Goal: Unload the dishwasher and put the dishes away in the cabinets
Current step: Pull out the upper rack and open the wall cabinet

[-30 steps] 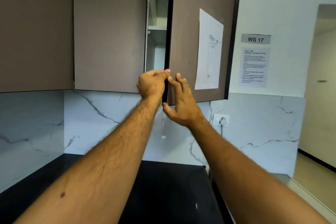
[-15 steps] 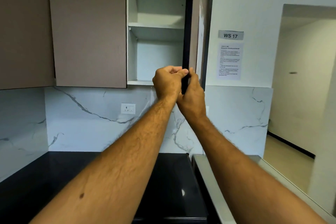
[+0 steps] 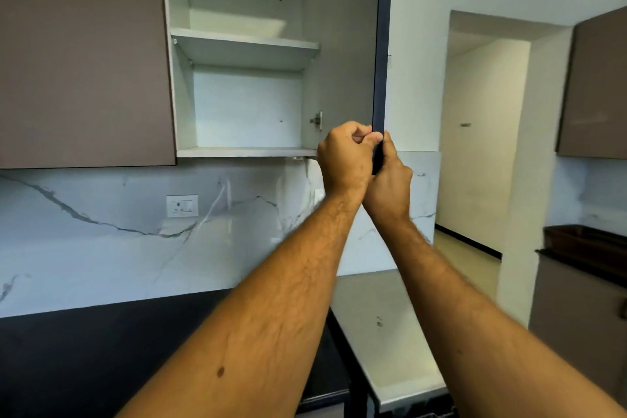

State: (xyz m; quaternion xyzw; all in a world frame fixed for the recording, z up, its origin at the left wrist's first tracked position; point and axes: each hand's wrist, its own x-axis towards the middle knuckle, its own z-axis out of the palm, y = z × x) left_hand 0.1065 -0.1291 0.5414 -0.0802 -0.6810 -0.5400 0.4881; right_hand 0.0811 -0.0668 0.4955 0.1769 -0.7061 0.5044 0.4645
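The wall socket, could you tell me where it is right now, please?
In the head view, the wall socket sits on the marble backsplash at left, below the closed cabinet door, left of both hands.

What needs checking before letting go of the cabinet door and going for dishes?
1. Cabinet door swung wide, edge-on to the camera: ok.
2. Both hands on the door's lower edge, left hand and right hand gripping it: ok.
3. Lower shelf free for dishes: ok.
4. Upper shelf free: ok for the visible part.
5. Door holds open unaided: cannot tell.
6. Dishwasher and dishes located: cannot tell, out of view.
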